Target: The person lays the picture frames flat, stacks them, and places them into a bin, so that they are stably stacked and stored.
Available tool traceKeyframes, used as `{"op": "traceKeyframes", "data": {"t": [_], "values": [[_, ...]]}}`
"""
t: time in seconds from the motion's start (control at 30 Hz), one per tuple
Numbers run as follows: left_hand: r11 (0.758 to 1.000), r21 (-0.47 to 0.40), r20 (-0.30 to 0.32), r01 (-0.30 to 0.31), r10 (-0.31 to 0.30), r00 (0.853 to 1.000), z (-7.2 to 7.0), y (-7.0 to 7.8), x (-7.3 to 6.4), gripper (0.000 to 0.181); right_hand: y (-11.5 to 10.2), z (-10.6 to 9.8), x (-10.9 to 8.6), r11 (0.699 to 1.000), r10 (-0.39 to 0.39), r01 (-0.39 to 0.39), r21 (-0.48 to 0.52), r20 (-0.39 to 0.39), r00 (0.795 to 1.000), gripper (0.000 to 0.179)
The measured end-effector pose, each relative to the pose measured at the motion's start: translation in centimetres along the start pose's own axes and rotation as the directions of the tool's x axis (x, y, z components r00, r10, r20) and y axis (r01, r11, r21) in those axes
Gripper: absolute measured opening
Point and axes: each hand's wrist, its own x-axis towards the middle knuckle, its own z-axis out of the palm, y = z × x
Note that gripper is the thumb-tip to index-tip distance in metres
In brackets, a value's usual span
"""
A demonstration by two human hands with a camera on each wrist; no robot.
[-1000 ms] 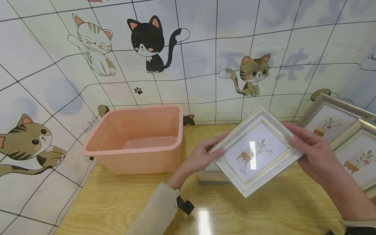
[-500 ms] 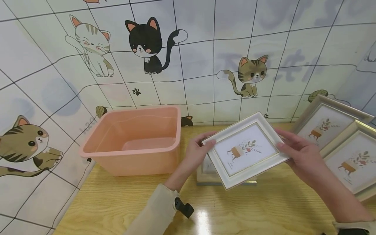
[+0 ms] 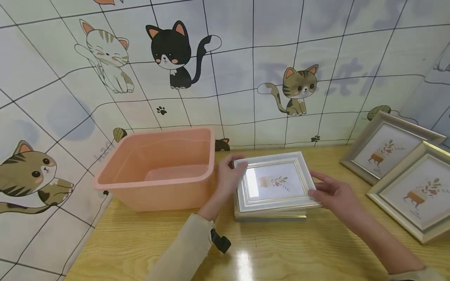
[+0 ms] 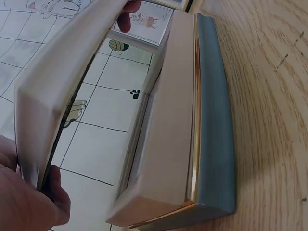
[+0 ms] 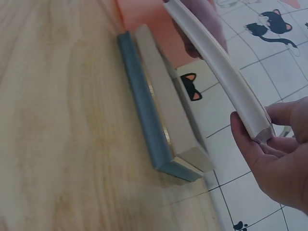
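A white picture frame (image 3: 274, 205) with a thin gold inner line and a plant print lies face up between both hands. My left hand (image 3: 229, 175) grips its left edge, thumb on top. At the opposite edge, my right hand (image 3: 334, 195) pinches the corner between thumb and fingers. Under it is a stack of two frames: a beige frame (image 4: 171, 120) on top of a blue-grey frame (image 4: 216, 120) with a gold edge. Both wrist views show a gap between the held frame and this stack, which sits on the wooden table (image 3: 281, 249).
To the left stands a pink plastic tub (image 3: 158, 197), close to my left forearm. Two more picture frames lean at the right, a rear frame (image 3: 362, 171) and a front frame (image 3: 393, 214). Behind the table rises a wall (image 3: 239, 109) with cat drawings.
Both hands have brought the white picture frame down and to the left, turning it from a slant to nearly level and square above the stack. The frames at the right stay put.
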Motion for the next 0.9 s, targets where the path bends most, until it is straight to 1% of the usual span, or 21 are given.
{"op": "traceKeyframes", "data": {"t": [0.13, 0.3, 0.37, 0.57, 0.73, 0.9], "values": [[0.997, 0.064, -0.024, 0.031, -0.030, 0.999, -0.2, -0.4, 0.3, 0.020, 0.3, 1.2, -0.1, 0.996, -0.010, 0.010, -0.089, -0.004, 1.000, 0.065], [0.991, 0.107, -0.020, 0.075, -0.073, 0.997, -0.3, -0.7, 0.7, 0.020, 0.7, 2.3, 0.0, 0.987, -0.019, 0.012, -0.161, -0.041, 0.999, 0.060], [0.988, 0.128, -0.017, 0.084, -0.083, 0.996, -0.2, -1.0, 0.9, 0.020, 1.0, 2.6, 0.0, 0.985, -0.016, 0.007, -0.171, -0.051, 0.999, 0.059], [0.976, 0.204, -0.003, 0.074, -0.075, 0.997, 0.1, -2.2, 1.6, 0.021, 1.4, 3.5, 0.0, 0.986, -0.039, 0.024, -0.164, -0.085, 0.996, 0.054], [0.964, 0.255, 0.005, 0.074, -0.078, 0.997, 0.2, -2.9, 2.0, 0.020, 1.5, 4.0, 0.1, 0.986, -0.001, -0.019, -0.166, -0.118, 0.993, 0.052], [0.954, 0.291, 0.016, 0.066, -0.074, 0.997, 0.3, -3.1, 2.2, 0.016, 1.6, 4.4, -0.1, 0.982, 0.033, -0.059, -0.180, -0.148, 0.989, 0.051]]}}
